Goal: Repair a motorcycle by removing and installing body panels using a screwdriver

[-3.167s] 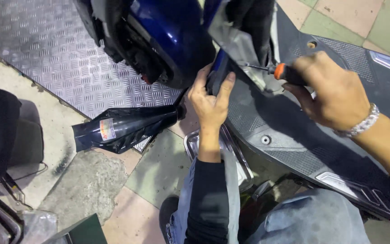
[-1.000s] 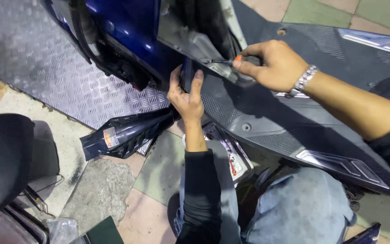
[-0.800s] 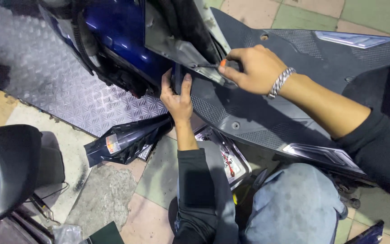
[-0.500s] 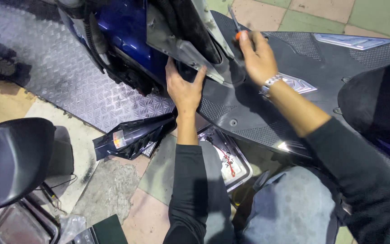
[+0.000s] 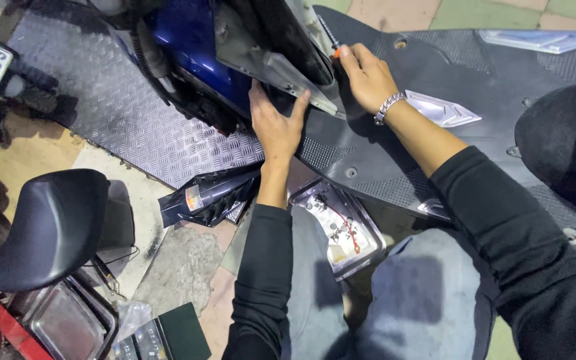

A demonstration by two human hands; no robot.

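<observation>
Off to your left there's a black padded stool (image 5: 55, 227) sitting over a metal tray (image 5: 68, 327). Grey checker-plate ramp (image 5: 135, 127) runs under the bike. A crumpled black plastic bag (image 5: 208, 197) lies on the tiles, and beside your knee there's a clear tray (image 5: 338, 230) holding what look like small screws, hard to tell.

Light falls brightly from above, glaring off the blue scooter body (image 5: 191, 50) and the checker plate left of it; shadows below it stay deep, focus sharp.
</observation>
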